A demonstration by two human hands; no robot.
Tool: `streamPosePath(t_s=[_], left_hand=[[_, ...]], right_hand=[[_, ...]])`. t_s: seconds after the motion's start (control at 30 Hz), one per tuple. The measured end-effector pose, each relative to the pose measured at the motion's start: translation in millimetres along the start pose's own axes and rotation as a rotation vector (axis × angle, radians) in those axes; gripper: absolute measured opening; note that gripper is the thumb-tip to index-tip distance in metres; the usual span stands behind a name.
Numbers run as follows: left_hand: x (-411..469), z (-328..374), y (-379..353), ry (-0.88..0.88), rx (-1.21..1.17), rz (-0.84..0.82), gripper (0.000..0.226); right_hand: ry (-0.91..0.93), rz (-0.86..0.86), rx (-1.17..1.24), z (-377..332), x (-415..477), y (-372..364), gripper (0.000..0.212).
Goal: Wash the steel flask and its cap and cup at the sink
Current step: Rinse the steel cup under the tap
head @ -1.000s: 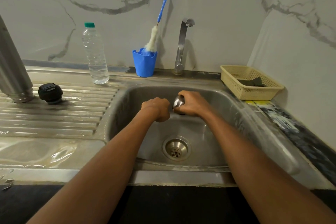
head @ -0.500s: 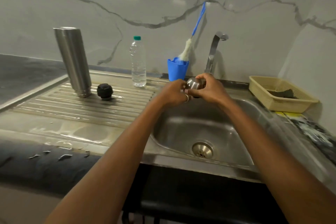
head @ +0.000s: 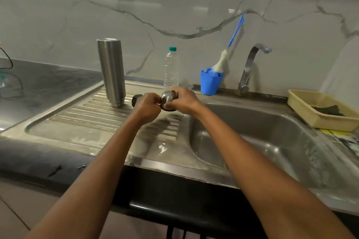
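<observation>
steel cup [head: 168, 98]: held between both hands above the ribbed drainboard [head: 87, 118], just left of the sink [head: 252, 132]. its shiny rounded side is turned toward the camera.
left hand [head: 146, 105]: fingers curled and pressed together, their tips pinching the cup's left edge.
right hand [head: 183, 100]: fingers curled over the cup's top and right side; the thumb's position cannot be told.
steel flask [head: 111, 72]: stood upright on the drainboard, narrower ringed end down, well left of the hands and untouched.
black cap [head: 135, 100]: set on the drainboard just right of the flask's base, mostly hidden behind the left hand.
plastic water bottle [head: 171, 68]: green lid on, stood at the back of the drainboard behind the hands.
blue holder [head: 210, 81]: placed by the wall, between the bottle and the tap [head: 250, 64]; a bottle brush [head: 231, 44] with a blue handle is leaned in it.
cream basket [head: 303, 110]: set right of the sink, a dark scrub pad [head: 328, 109] laid inside.
</observation>
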State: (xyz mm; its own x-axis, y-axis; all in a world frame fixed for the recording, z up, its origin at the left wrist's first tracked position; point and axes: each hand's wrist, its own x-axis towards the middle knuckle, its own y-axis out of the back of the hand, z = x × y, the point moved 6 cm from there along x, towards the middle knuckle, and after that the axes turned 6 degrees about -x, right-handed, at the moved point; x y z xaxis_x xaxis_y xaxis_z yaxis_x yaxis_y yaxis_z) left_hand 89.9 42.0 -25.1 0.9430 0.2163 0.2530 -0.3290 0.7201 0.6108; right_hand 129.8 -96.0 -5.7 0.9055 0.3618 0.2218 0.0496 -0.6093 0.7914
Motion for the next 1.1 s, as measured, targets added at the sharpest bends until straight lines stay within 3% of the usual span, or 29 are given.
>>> streamPosePath(t_s=[0.23, 0.43, 0.8, 1.0, 1.1], left_hand=[[5.2, -19.2, 0.3, 0.063, 0.050, -0.069, 0.032], [5.3, -25.7, -5.0, 0.068, 0.106, -0.091, 0.024], [-5.7, 2.7, 11.6, 0.071, 0.227, 0.070, 0.013], [-22.0, 66.1, -3.8, 0.016, 0.369, 0.168, 0.010], [-24.6, 107.4, -33.9, -0.073, 0.361, 0.122, 0.023]], right_hand=[[-0.036, -0.039, -0.034, -2.7, 5.0, -23.6, 0.048], [-0.030, -0.050, -0.055, -0.5, 3.8, -30.7, 0.046], [-0.048, -0.032, -0.025, 12.9, -11.0, 0.0, 0.065], [-0.140, 0.072, -0.050, 56.8, -46.2, 61.4, 0.050], [-0.178, 0.124, -0.058, 80.9, -68.4, 97.3, 0.037]])
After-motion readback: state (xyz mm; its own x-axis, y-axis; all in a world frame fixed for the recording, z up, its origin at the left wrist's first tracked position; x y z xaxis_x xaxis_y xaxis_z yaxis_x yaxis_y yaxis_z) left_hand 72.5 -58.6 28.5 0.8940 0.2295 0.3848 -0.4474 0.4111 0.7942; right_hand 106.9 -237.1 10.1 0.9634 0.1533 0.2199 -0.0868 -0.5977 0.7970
